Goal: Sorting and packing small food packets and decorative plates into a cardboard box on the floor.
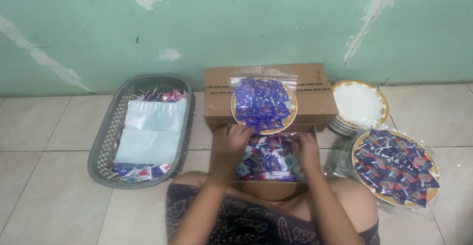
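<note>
Both hands are down in an open cardboard box [268,186] full of blue wrapped lollipops [268,159], set just before the person's knees. Left hand [235,139]: fingers curled into the heap at the box's far left — whether it pinches 1 cannot be told. Right hand [306,151]: fingers together, resting on the sweets at right. Beyond the box, a filled plate [290,112] sits on a closed carton [315,102]. Grey basket [106,146] at left; stacked plates [359,104] at right.

Gray basket [101,149], plate stack [358,104], prob. bags [152,129]
</note>
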